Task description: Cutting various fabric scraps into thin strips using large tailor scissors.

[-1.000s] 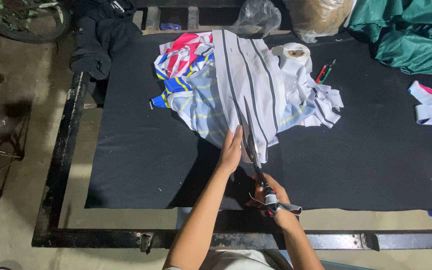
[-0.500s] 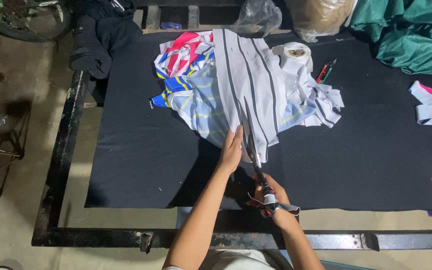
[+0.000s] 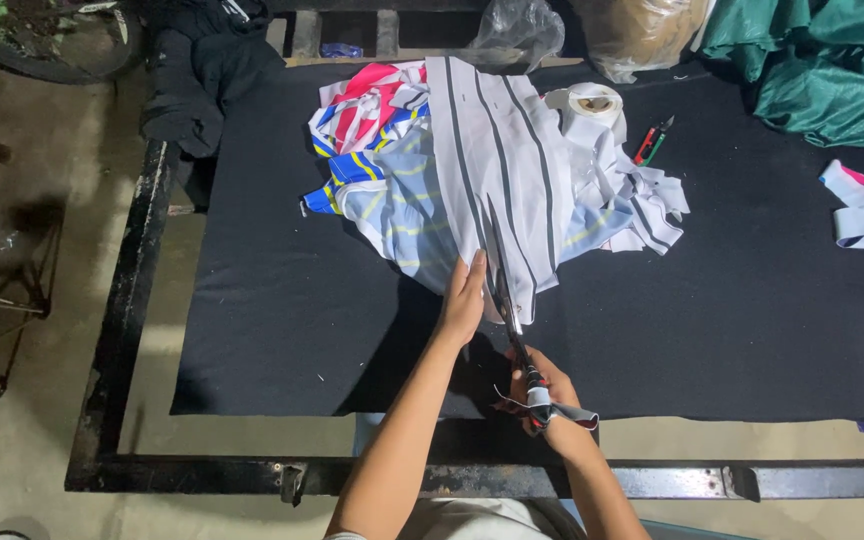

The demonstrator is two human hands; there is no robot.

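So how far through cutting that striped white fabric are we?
Done: cut scraps lie beside the pile. In hand: the right hand works scissors into the near edge of the striped white fabric, which the left hand holds flat. Left: most of its length looks uncut.

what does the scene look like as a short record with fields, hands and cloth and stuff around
left hand: flat on the white striped fabric, beside the blades
right hand: grips the scissors, blades in the fabric
surface: black mat on a dark metal frame
nearby: tape roll, red and green pens, green cloth
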